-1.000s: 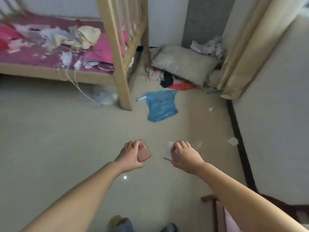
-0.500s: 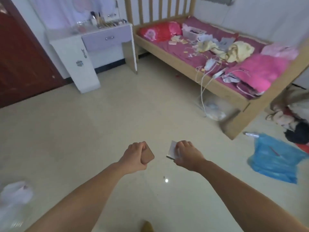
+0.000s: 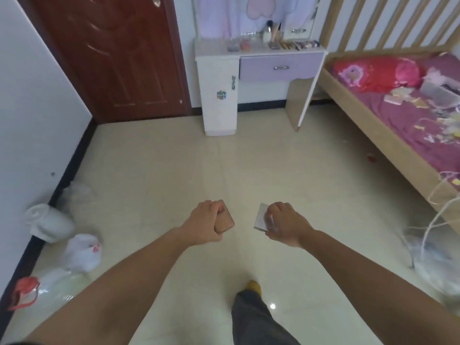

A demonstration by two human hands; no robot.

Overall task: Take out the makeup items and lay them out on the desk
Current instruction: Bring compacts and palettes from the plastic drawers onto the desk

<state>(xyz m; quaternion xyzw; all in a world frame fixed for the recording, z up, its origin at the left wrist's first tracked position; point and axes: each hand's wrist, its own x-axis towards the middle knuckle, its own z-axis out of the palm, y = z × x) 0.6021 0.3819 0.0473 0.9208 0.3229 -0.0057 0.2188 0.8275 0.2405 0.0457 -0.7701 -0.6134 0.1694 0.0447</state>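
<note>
My left hand (image 3: pixel 206 224) is closed around a small rose-brown compact (image 3: pixel 224 223) whose rounded end sticks out to the right. A flat silvery-white case (image 3: pixel 260 217) is gripped in my right hand (image 3: pixel 286 224), its edge pointing left. Both hands hover over the floor in the middle of the room. Straight ahead against the far wall stands the white dressing desk (image 3: pixel 214 52) with a lilac drawer (image 3: pixel 281 66). Several makeup items (image 3: pixel 296 44) lie in a row on its top, with brushes in a holder (image 3: pixel 272 33) behind them.
A dark red door (image 3: pixel 112 53) is left of the desk. A wooden bed (image 3: pixel 388 143) with a purple sheet and clutter runs along the right. White bags (image 3: pixel 82 252) and a red item (image 3: pixel 23 292) lie by the left wall; cords and plastic (image 3: pixel 435 257) at right.
The view has swung left from the bed's foot and the floor clutter to face the desk and door. Both hands keep the same items and stay in front of me.
</note>
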